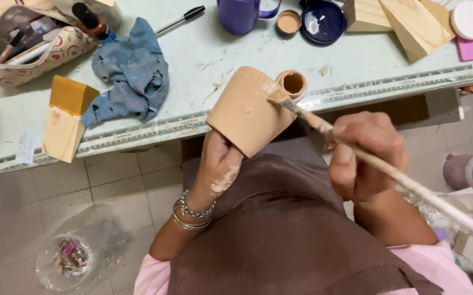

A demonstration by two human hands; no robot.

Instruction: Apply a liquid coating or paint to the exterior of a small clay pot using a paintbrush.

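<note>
My left hand [218, 164] is pushed up inside a tan clay-coloured cup [247, 109] and holds it upside down over my lap. Paint smears show on that hand, and bracelets sit at the wrist. My right hand [364, 155] grips a long wooden paintbrush [411, 186]. Its bristle tip touches the cup's upper right edge. Just behind the cup, a small open pot of tan paint [293, 83] stands on the table near its front edge.
On the pale green table [192, 60] lie a blue rag [130, 71], a patterned pencil case [29, 43], wooden blocks [64, 117], a pen [182, 18], a purple mug [239, 13], a dark blue lid [322, 22] and a paint cap [289, 22]. A plastic bag [75, 254] is on the tiled floor.
</note>
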